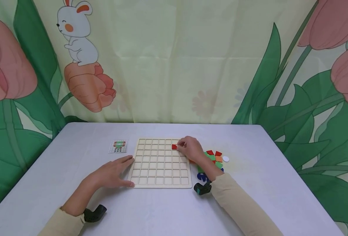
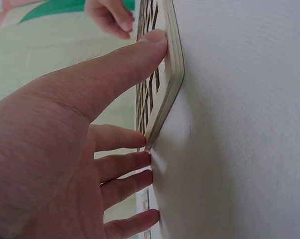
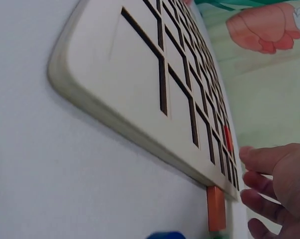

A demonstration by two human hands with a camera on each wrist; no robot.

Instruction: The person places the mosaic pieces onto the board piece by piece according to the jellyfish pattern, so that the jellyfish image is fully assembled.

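Note:
A pale wooden grid board point(image 1: 160, 187) lies on the table, its square cells framed by raised strips. My left hand point(image 1: 112, 172) steadies it, the thumb on the near left corner and the outstretched fingers along the left edge. In the left wrist view the thumb point(image 2: 132, 57) presses the board's rim. A red tile point(image 1: 174, 147) sits in a cell towards the far right of the grid, also visible as a red patch point(image 3: 228, 138) in the right wrist view. My right hand point(image 1: 193, 150) hovers just right of that tile, fingers loosely bent, with nothing visible between them.
Right of the board lies a pile of flat coloured pieces, among them a green piece point(image 1: 220, 165), an orange piece point(image 1: 219, 159) and blue pieces point(image 1: 202, 177). A white disc point(image 1: 225, 159) lies beside them. A small picture card point(image 1: 118, 146) is left of the board.

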